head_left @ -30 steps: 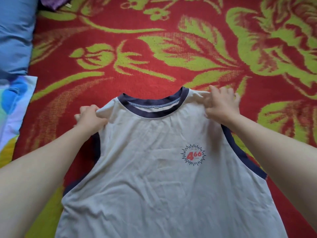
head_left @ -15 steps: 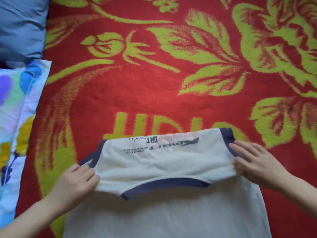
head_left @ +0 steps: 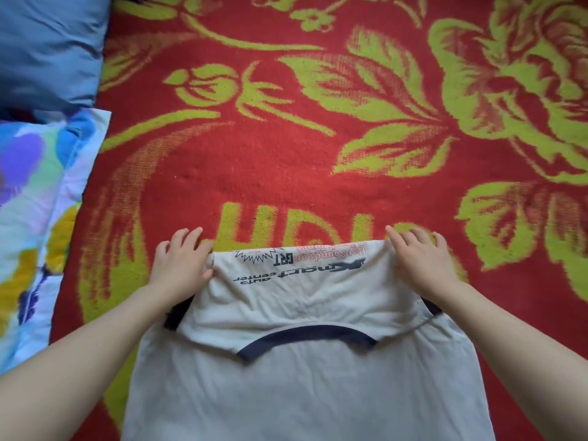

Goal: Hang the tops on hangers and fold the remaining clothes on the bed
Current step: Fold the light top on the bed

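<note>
While the shirt [head_left: 305,377] is lying on the red blanket [head_left: 286,173], its top part is sitting folded toward the viewer. Left hand [head_left: 181,262] and right hand [head_left: 420,259] are pressing the fold's corners, fingers spread. Farther left, a pillow [head_left: 47,49] is lying.

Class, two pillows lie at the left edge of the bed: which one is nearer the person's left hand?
The floral pillow, patterned blue, purple and yellow, lies nearer the left hand. The plain blue pillow sits farther up, in the corner.

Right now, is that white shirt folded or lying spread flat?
Folded once: the shirt's top lies doubled toward its hem, navy collar near the middle, back print upside down.
</note>
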`<state>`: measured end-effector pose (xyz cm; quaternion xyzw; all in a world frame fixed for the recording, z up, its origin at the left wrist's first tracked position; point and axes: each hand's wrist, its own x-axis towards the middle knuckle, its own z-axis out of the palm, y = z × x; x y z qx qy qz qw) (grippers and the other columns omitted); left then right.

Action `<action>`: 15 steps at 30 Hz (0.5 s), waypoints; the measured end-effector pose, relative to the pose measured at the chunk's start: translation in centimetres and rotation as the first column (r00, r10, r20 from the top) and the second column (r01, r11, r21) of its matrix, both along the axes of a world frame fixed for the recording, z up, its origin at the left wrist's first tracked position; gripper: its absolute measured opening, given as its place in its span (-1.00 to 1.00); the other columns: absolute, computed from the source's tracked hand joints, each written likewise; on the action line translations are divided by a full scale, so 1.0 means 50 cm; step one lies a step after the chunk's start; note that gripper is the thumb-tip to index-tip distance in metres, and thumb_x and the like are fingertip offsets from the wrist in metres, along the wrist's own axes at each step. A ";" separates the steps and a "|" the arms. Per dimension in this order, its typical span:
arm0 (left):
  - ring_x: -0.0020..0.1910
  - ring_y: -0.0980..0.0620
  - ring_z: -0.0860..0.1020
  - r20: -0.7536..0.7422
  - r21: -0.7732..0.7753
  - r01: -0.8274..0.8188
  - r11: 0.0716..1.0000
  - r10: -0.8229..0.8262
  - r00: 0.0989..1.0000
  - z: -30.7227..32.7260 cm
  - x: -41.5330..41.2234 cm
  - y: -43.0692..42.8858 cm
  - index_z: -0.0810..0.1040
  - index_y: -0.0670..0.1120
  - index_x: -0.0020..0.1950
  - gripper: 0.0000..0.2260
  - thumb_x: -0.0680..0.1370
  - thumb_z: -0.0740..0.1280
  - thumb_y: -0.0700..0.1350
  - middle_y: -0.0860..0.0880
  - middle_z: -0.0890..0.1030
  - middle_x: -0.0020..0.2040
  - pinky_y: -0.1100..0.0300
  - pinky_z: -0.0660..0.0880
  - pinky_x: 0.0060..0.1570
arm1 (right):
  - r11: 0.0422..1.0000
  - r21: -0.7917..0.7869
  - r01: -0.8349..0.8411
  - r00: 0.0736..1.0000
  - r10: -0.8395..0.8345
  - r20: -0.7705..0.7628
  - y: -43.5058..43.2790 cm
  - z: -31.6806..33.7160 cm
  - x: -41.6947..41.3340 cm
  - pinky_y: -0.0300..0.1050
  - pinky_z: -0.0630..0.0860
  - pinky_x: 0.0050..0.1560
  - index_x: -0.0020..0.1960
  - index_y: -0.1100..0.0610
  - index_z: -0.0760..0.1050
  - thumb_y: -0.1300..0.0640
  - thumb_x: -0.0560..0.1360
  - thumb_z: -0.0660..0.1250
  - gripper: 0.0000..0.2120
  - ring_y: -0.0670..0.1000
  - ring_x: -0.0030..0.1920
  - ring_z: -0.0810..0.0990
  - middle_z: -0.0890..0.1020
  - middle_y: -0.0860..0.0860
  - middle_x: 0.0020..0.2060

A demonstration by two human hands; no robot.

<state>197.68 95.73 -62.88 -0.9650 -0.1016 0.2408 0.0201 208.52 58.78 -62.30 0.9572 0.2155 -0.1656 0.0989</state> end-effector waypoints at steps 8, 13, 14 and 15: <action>-0.42 0.08 0.41 -0.037 -0.629 -0.362 0.688 0.439 0.898 0.077 0.025 0.101 0.50 -0.25 -0.26 -0.82 0.38 0.50 -0.27 -0.06 0.45 -0.41 0.27 0.28 -0.43 | 0.920 0.178 0.349 0.922 -0.303 -0.241 -0.070 0.042 0.053 0.00 0.33 -0.05 -0.20 0.05 0.49 0.18 0.46 0.32 -0.91 0.19 0.07 0.42 0.47 0.05 -0.12; -0.34 0.01 0.42 -0.011 -0.683 -0.340 0.646 0.457 0.890 0.096 -0.006 0.100 0.46 -0.28 -0.24 -0.79 0.35 0.51 -0.31 -0.09 0.46 -0.38 0.38 0.28 -0.48 | 0.845 0.351 0.403 0.903 -0.304 -0.304 -0.084 0.046 0.025 -0.10 0.24 -0.41 -0.32 0.12 0.46 0.30 0.43 0.34 -0.81 0.09 -0.28 0.44 0.49 0.05 -0.38; -0.24 -0.02 0.45 -0.011 -0.687 -0.326 0.649 0.440 0.898 0.102 -0.011 0.092 0.51 -0.22 -0.17 -0.80 0.34 0.51 -0.31 -0.07 0.50 -0.29 0.40 0.31 -0.41 | 0.834 0.383 0.396 0.911 -0.305 -0.277 -0.080 0.050 0.016 -0.09 0.19 -0.42 -0.37 0.09 0.39 0.32 0.42 0.34 -0.74 0.08 -0.29 0.40 0.47 0.04 -0.41; -0.14 -0.01 0.47 -0.020 -0.685 -0.309 0.660 0.407 0.913 0.108 -0.015 0.086 0.56 -0.14 -0.07 -0.76 0.33 0.52 -0.30 -0.05 0.54 -0.18 0.44 0.34 -0.32 | 0.825 0.415 0.383 0.920 -0.299 -0.255 -0.079 0.058 0.007 -0.08 0.17 -0.42 -0.41 0.05 0.31 0.33 0.41 0.34 -0.67 0.08 -0.30 0.38 0.43 0.02 -0.43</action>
